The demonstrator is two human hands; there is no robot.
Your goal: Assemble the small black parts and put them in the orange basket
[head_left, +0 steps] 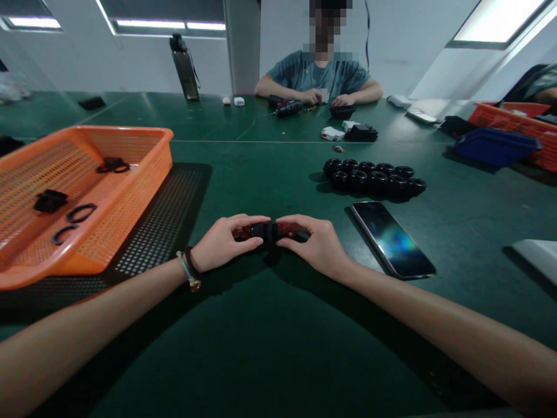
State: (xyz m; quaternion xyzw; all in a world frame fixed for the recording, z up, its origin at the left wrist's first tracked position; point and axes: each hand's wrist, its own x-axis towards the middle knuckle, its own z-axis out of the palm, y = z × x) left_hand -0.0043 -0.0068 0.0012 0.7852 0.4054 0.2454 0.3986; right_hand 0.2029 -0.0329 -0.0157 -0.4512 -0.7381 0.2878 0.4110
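Between my two hands, just over the green table (270,325), is a small black part (270,231), roughly cylindrical with a ridged middle. My left hand (230,239) pinches its left end between thumb and fingers. On the other end, the thumb and fingers of my right hand (311,241) are closed as well. The fingers cover both ends, so its exact kind does not show. Beyond my right hand stand several black ring-shaped parts (378,181) packed in two rows. A phone (391,239) lies face up to the right.
An orange basket (143,134) at left holds a few black rings and pieces. Across the table sits a person (319,78), with a black power drill (287,108) in front. A dark bottle (186,69) stands far left. A blue bin (496,146) and red-orange baskets (548,152) are far right.
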